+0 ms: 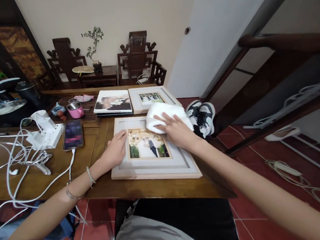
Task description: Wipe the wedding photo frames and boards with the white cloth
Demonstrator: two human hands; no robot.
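A light wooden picture frame (156, 175) with a wedding photo (148, 145) in its middle lies flat on the table. My left hand (117, 150) straddles its left rim, fingers resting on the face and thumb at the outer side. Over the frame's upper right corner, my right hand (174, 128) presses a folded, fluffy white cloth (159, 114), fingers bent over it. The cloth hides that corner. Just behind stands a second picture frame (136, 105) with a smaller photo, partly covered by the cloth. To its left lies a white photo panel (113, 96).
Black-and-white sneakers (206, 116) sit right of the cloth. Left on the wooden table (93, 131) are a phone (72, 135) on a charging cable, a power strip (51, 137), tangled white cables and a pink cup (75, 109). Dark carved chairs (139, 54) stand by the wall.
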